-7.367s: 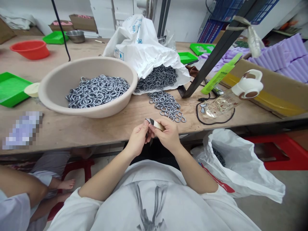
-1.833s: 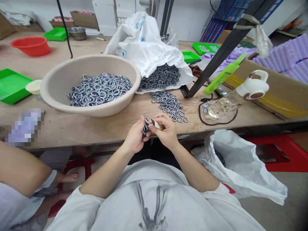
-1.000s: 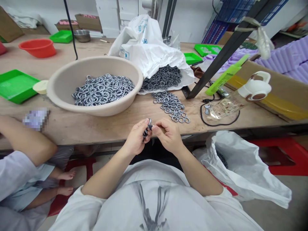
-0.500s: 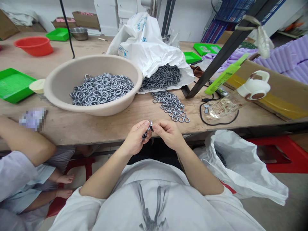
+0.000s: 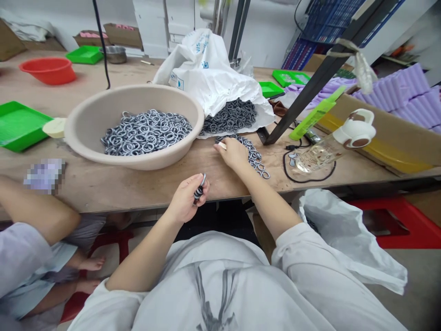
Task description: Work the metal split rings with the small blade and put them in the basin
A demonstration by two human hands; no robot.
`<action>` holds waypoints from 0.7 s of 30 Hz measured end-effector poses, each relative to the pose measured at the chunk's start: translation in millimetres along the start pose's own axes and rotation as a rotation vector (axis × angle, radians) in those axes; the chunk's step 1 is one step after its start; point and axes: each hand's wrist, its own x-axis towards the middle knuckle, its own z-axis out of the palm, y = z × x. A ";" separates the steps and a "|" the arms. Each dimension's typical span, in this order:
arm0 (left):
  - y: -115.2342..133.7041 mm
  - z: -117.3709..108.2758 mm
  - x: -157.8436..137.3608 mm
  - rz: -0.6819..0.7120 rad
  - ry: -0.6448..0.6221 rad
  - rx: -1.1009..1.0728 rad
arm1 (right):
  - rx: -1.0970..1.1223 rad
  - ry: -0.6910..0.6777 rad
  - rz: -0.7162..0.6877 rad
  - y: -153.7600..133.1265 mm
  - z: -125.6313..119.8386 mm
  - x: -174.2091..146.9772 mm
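Observation:
My left hand (image 5: 189, 197), near the table's front edge, is closed around a short stack of grey metal rings (image 5: 199, 193), one standing up at the fingertips. My right hand (image 5: 235, 154) reaches over the table to the loose pile of rings (image 5: 255, 158) and covers part of it. Its fingers are bent together, with a small pale piece (image 5: 222, 145) showing at them. Whether a ring is between those fingertips is hidden. To the left stands a beige basin (image 5: 134, 161) holding many similar rings. Behind the pile, darker rings (image 5: 230, 115) spill from a white sack (image 5: 220, 87).
On the right are a dark slanted post (image 5: 310, 87), a clear bottle (image 5: 317, 154), a black cable (image 5: 310, 180) and a carton (image 5: 382, 124) of purple pieces. Green trays (image 5: 20, 124) and a red bowl (image 5: 48, 71) lie left. Another person's arm (image 5: 37, 209) rests at the left edge.
My hands have come apart. The right moved up and forward to the loose rings; the left shifted slightly left and down, still holding its rings. The view has tilted slightly.

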 end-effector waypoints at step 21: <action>-17.7 9.4 15.2 0.102 0.003 0.218 | 1.372 -0.214 -0.303 -8.0 -18.2 -97.0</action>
